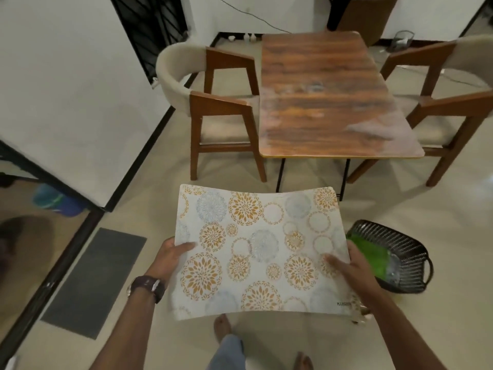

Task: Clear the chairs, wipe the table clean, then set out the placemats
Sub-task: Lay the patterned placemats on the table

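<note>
As both hands carry it toward counter, left hand (173,251) and right hand (346,264) pinch patterned placemat (256,249) at near corners, thumbs on top, sheet held flat, sagging mid-air above floor. Wooden counter (328,97) far ahead, bare, smeared, likely just wiped. Chairs (213,102) flank it. Black basket (400,252) right, on floor.

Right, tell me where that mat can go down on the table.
The table top shows bare wood from near edge to far edge, bordered by a chair on each side. Both hands grip the mat. The floor by the basket is tighter.
</note>
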